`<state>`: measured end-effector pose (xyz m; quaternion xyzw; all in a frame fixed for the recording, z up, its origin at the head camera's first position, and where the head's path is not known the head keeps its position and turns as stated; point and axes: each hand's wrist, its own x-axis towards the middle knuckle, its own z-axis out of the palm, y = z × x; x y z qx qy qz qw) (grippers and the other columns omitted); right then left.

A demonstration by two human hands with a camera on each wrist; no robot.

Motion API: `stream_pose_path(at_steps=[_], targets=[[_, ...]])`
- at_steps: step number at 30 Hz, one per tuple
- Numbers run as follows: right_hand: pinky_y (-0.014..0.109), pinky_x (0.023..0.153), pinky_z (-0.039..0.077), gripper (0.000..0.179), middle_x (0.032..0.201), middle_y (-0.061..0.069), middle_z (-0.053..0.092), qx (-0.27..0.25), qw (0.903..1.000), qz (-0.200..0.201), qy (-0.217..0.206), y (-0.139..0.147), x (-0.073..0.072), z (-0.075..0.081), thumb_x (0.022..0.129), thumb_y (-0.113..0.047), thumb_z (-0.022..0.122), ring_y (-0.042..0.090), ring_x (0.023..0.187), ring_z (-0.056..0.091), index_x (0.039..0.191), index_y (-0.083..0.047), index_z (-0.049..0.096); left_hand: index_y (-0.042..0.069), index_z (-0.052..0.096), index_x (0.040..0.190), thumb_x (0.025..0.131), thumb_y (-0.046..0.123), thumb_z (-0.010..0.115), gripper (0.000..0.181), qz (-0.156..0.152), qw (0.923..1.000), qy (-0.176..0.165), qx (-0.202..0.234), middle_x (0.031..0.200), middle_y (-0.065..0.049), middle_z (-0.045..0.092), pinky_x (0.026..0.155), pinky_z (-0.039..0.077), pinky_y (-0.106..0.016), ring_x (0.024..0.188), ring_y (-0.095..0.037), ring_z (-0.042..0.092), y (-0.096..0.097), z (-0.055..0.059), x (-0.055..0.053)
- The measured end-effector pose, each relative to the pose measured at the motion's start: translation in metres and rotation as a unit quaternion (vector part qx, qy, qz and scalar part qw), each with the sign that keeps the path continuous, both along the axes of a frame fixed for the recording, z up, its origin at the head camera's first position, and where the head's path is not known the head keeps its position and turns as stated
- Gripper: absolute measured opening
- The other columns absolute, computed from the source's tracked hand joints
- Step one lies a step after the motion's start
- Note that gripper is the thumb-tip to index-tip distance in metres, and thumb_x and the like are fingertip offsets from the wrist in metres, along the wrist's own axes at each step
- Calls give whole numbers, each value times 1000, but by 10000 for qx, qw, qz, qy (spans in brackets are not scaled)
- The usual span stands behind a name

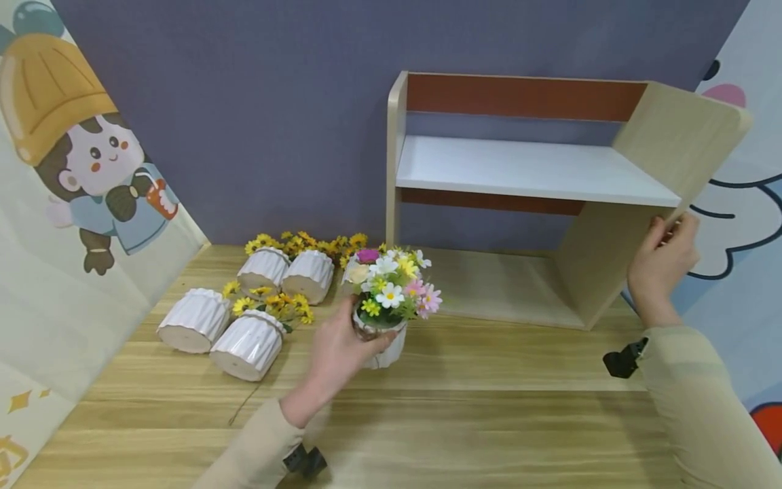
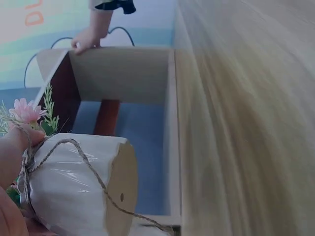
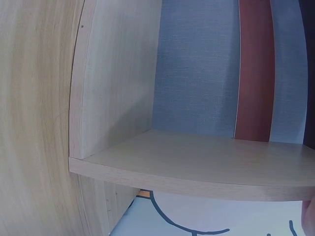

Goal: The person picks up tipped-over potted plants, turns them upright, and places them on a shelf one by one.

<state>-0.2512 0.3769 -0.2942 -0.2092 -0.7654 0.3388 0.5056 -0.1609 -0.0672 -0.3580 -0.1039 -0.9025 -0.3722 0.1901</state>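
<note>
My left hand (image 1: 342, 346) grips a white ribbed flower pot (image 1: 387, 350) round its rim. White, pink and yellow artificial flowers (image 1: 394, 285) fill that pot. Twine is tied below its rim and trails loose over the side in the left wrist view, where the pot's flat base (image 2: 123, 189) shows a small hole. At the right, my right hand (image 1: 662, 268) holds the front edge of the side panel of a small wooden shelf (image 1: 537, 170), just below its white middle board. Only a sliver of the right fingers (image 3: 309, 216) shows in the right wrist view.
Several white pots lie tipped on their sides at the left, two of them being a front pot (image 1: 247, 343) and a rear pot (image 1: 308, 275), with yellow flowers (image 1: 277, 305) about them. The wooden table (image 1: 489, 421) meets a grey-blue wall (image 1: 275, 122) behind.
</note>
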Motion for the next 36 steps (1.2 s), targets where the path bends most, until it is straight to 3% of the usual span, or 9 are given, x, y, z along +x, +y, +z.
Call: stream_pose_path(at_steps=[7,14,17,21,25,31,36], targets=[[14,58,30,29,78,-29,37,-48,10000,23,-59,2,1,0,93,-46,36,-13,66,37,111,-30,51,7,49,120,65,46,77,72,-364,9987,-302,198,83,-1,62,54,46,-23,64,-11,56,16,17,1],[14,58,29,30,79,-29,37,12,10000,-67,7,2,1,0,93,-47,36,-13,65,35,110,-29,52,10,48,122,67,47,75,71,-838,9956,-182,370,93,-1,62,59,48,-25,72,-11,58,36,34,0],[14,59,29,29,81,-28,40,-27,10000,-91,12,3,1,0,93,-47,36,-13,66,35,110,-30,52,9,45,127,68,51,72,77,-973,9939,-228,467,87,2,62,57,48,-22,69,-9,57,43,43,-2],[14,60,29,30,81,-28,39,-81,9999,-101,-74,4,0,1,93,-47,35,-13,67,36,111,-30,51,7,45,124,70,51,71,75,-1194,9893,-402,741,77,3,61,49,48,-20,60,-6,57,51,55,-3],[14,60,29,30,78,-29,36,-145,9998,-83,-126,3,0,0,93,-47,35,-12,68,36,111,-29,51,7,47,119,71,47,72,67,-1450,9842,-444,910,79,2,62,48,49,-20,61,-7,59,57,68,-5],[15,60,30,30,79,-27,36,-158,9997,-56,-158,1,1,0,93,-46,34,-10,69,37,112,-29,51,6,48,117,71,46,73,65,-1505,9857,74,761,82,1,60,50,48,-18,63,-8,57,67,90,-9],[15,59,30,32,83,-25,40,-91,9998,-30,-182,1,-1,1,94,-45,35,-11,69,37,114,-26,51,6,50,109,72,42,74,57,-1562,9820,501,939,81,-2,60,50,48,-18,61,-8,57,74,110,-17]])
